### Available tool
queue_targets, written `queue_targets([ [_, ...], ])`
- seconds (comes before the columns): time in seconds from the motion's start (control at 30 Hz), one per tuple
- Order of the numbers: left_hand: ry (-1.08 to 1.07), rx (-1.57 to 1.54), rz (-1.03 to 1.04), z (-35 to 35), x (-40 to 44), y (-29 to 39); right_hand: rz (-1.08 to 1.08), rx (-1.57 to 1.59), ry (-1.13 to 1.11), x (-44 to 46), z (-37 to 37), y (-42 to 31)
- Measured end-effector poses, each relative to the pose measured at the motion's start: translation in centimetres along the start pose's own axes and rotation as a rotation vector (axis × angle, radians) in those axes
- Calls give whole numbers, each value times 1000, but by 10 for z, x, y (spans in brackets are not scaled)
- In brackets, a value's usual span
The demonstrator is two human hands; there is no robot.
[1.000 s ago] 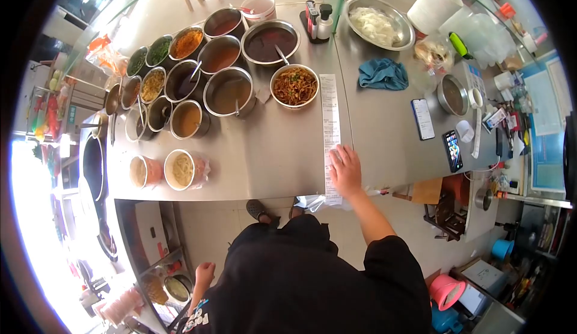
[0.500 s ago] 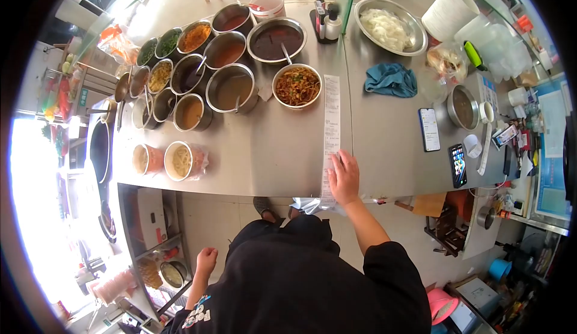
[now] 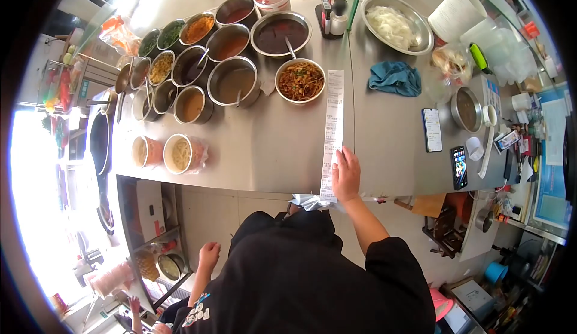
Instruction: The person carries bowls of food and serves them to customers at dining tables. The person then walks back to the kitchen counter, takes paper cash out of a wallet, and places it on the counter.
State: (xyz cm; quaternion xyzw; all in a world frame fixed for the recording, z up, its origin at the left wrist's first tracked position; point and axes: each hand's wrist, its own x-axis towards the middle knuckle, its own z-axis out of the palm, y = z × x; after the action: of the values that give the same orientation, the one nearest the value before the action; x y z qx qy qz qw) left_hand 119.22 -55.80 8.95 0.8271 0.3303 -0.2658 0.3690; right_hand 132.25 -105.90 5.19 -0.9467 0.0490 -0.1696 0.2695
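Observation:
On the steel counter (image 3: 282, 159) a long printed receipt strip (image 3: 334, 111) runs from beside the noodle bowl to the front edge. My right hand (image 3: 347, 177) rests at the strip's lower right side, fingers stretched and touching the paper. Held low, away from the counter, my left hand (image 3: 208, 254) is loosely curled with nothing visible in it. A white bowl of noodles with chopped topping (image 3: 300, 81) stands left of the strip's top. Two tubs with pale food inside, the left one (image 3: 147, 152) and the right one (image 3: 182, 155), sit at the counter's front left.
Several steel pots of sauces and toppings (image 3: 234, 81) fill the back left. Right of the receipt are a basin of white noodles (image 3: 428, 40), a blue cloth (image 3: 395, 79) and two phones (image 3: 431, 131). Another person's hand (image 3: 134, 304) shows at lower left.
My right hand's fingers have drawn closer together at the strip's right side. My left hand has hardly moved. The view has shifted slightly, and another person's hand has appeared at lower left.

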Motion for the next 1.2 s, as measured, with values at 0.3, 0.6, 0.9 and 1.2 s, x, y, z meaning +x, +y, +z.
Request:
queue_targets([
  [0.3, -12, -40, -26, 0, 2, -12, 100, 149, 117, -1, 8, 9],
  [0.6, -12, -14, -59, 9, -13, -26, 296, 1235, -3, 50, -91, -99],
  [0.9, -13, -78, -35, 18, -12, -62, -922, 1845, -249, 95, -206, -246],
  [1.2, -60, -250, -239, 42, -34, -131, -847, 2089, 432, 54, -199, -333],
])
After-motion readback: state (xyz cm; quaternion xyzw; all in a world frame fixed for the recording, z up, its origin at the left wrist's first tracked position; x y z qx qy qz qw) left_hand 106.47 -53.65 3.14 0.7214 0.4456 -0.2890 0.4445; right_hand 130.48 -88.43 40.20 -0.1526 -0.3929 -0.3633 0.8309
